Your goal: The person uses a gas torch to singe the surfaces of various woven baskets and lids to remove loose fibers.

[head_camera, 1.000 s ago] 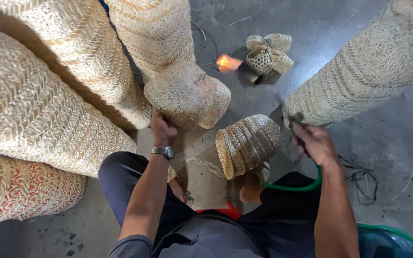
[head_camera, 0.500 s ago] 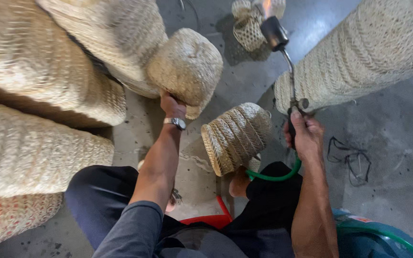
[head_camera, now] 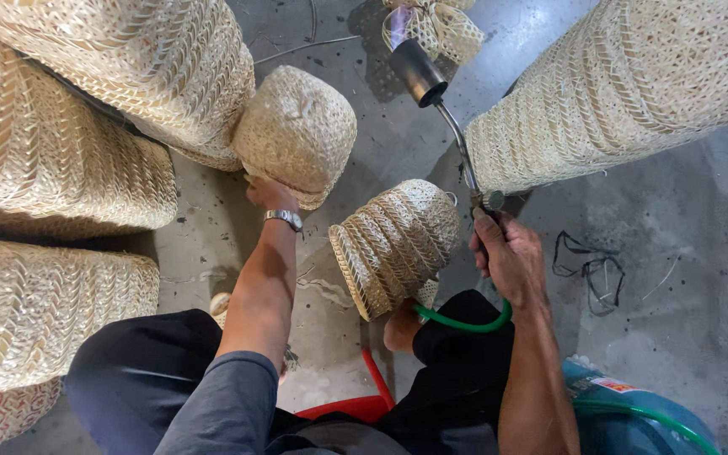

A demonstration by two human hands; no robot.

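My left hand [head_camera: 270, 194] grips the rim of a small woven basket [head_camera: 297, 133] lifted off the floor, a metal watch on the wrist. My right hand [head_camera: 507, 253] holds the handle of a gas torch [head_camera: 431, 93] with a long metal neck and a dark nozzle pointing away from me. A green hose [head_camera: 465, 323] runs from the handle. A ribbed woven basket [head_camera: 398, 244] lies on its side between my hands, by my knee. A small woven bow-shaped piece [head_camera: 436, 25] lies on the floor just past the nozzle.
Tall stacks of woven baskets lie at the left [head_camera: 61, 168] and at the upper right [head_camera: 617, 93]. A blue gas cylinder [head_camera: 634, 417] stands at the lower right. A red stool edge [head_camera: 355, 409] shows under me. Black wire [head_camera: 587, 270] lies on the grey concrete floor.
My left hand has raised the small basket up and to the left. The torch has swung up toward the bow-shaped piece, and the flame seen a second ago no longer shows.
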